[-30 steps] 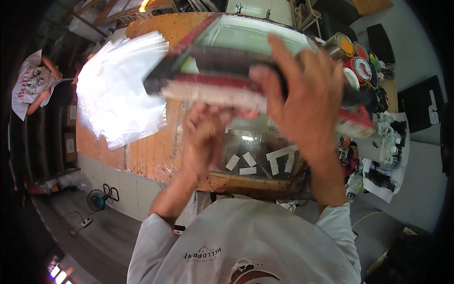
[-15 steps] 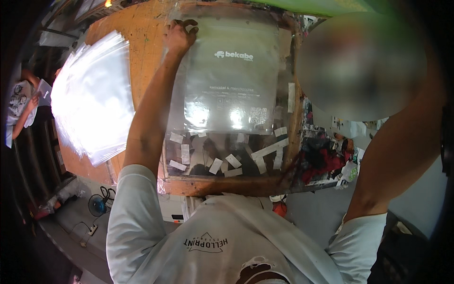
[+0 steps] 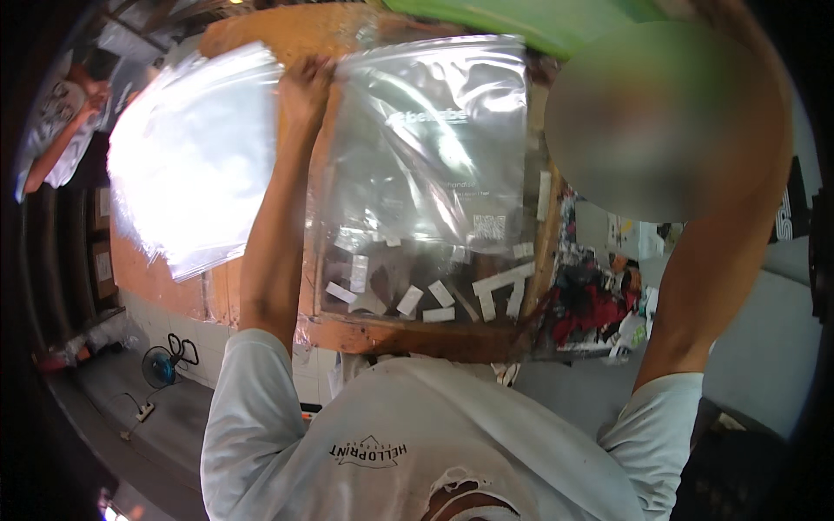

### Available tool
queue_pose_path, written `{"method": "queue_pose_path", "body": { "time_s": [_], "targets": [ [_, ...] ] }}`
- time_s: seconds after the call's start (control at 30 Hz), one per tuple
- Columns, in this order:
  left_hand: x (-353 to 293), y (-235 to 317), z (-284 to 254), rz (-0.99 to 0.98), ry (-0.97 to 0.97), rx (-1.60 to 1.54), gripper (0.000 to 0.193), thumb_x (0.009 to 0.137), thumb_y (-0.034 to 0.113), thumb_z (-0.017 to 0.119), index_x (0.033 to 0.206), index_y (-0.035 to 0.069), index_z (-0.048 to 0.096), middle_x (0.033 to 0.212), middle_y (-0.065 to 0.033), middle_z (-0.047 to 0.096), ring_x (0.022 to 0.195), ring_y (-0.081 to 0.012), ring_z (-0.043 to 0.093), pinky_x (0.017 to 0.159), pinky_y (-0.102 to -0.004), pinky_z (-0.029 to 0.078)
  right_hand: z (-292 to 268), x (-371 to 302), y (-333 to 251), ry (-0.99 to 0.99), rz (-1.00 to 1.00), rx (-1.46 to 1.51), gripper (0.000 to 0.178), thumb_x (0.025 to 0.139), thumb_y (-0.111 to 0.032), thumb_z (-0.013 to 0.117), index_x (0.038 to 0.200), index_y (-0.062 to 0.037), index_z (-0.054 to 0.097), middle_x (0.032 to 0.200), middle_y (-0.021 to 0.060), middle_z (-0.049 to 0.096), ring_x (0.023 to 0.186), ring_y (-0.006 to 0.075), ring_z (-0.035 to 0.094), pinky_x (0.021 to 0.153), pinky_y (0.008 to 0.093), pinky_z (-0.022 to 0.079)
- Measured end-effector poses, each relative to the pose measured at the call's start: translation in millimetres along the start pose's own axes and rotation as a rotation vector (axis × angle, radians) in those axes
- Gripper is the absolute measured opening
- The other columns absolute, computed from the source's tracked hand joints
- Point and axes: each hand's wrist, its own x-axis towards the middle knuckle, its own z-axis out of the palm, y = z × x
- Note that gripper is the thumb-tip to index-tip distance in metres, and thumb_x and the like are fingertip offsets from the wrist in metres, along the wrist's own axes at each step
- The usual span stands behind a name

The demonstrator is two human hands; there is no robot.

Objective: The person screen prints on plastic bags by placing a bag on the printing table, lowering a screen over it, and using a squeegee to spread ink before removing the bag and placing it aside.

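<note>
Left hand (image 3: 304, 85) at the upper left corner of a printed clear bag (image 3: 434, 165), upper centre of the frame, over a dark glossy plate (image 3: 400, 271) dotted with white tape pieces (image 3: 410, 300). The left fingers (image 3: 324, 64) are drawn close together and appear to pinch that corner. Diagonal creases and glare cross the film, consistent with a pull from one point; how far the film stands off the plate cannot be told. The right forearm (image 3: 730, 260) rises beside a blurred patch at right; the right hand is not visible, so the state of its fingers cannot be told. A tilted green panel (image 3: 512, 19) spans the top, right of centre.

The step in hand is judged to be removal of the bag from the plate. A slow, even peel from the corner should limit wrinkling. The white print (image 3: 489, 227) may be wet: the film should not fold onto itself or brush the panel. If the fanned stack (image 3: 195, 165) at upper left on the wooden surface (image 3: 417, 340) is the destination, a level carry, print upward, would best avoid smears.
</note>
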Motion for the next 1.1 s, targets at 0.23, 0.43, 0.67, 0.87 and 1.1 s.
{"method": "queue_pose_path", "body": {
  "time_s": [0.23, 0.43, 0.67, 0.87, 1.1],
  "targets": [
    [-26, -93, -213, -0.222, 0.427, -0.105, 0.02, 0.099, 0.007, 0.066, 0.112, -0.008, 0.062, 0.1, -0.0144, 0.076, 0.082, -0.0228, 0.078, 0.06, -0.0245, 0.05, -9, 7, 8, -0.016, -0.132, -0.13, 0.055, 0.1, -0.051, 0.063, 0.124, -0.0028, 0.073, 0.116, 0.0179, 0.073, 0.11, 0.029, 0.066, 0.1, 0.0373, 0.047],
    [-26, -119, -349, -0.102, 0.738, 0.278, 0.034, 0.101, 0.013, 0.064, 0.128, -0.008, 0.058, 0.113, -0.0222, 0.073, 0.102, -0.0332, 0.075, 0.077, -0.0353, 0.057, 5, -2, 31, 0.059, -0.077, 0.023, 0.061, 0.101, -0.052, 0.062, 0.128, 0.0022, 0.069, 0.122, 0.0187, 0.073, 0.117, 0.0244, 0.065, 0.107, 0.0337, 0.043],
    [-184, -85, -261, -0.163, 0.057, 0.848, 0.043, 0.106, 0.021, 0.048, 0.143, -0.001, 0.052, 0.144, -0.0273, 0.053, 0.136, -0.0417, 0.048, 0.115, -0.0544, 0.035, 5, -5, 31, 0.018, -0.024, 0.04, 0.063, 0.1, -0.054, 0.063, 0.131, 0.0014, 0.068, 0.128, 0.0192, 0.071, 0.121, 0.0254, 0.064, 0.109, 0.0333, 0.042],
    [-294, -5, -164, 0.084, -0.249, 0.89, 0.046, 0.106, 0.029, 0.048, 0.144, 0.003, 0.055, 0.152, -0.023, 0.047, 0.143, -0.0405, 0.041, 0.123, -0.0663, 0.017, 3, -13, 25, 0.008, -0.029, 0.044, 0.062, 0.099, -0.054, 0.063, 0.128, 0.0001, 0.07, 0.123, 0.0191, 0.072, 0.117, 0.0253, 0.066, 0.107, 0.0338, 0.044],
    [-203, -33, -113, 0.107, -0.072, 0.841, 0.055, 0.104, 0.033, 0.053, 0.152, 0.007, 0.048, 0.161, -0.0266, 0.035, 0.152, -0.0472, 0.026, 0.123, -0.0685, 0.012, 5, -17, 18, 0.053, -0.08, 0.018, 0.071, 0.094, -0.065, 0.061, 0.126, -0.0023, 0.072, 0.122, 0.0221, 0.073, 0.115, 0.0348, 0.069, 0.105, 0.0383, 0.047]
  ]
}}
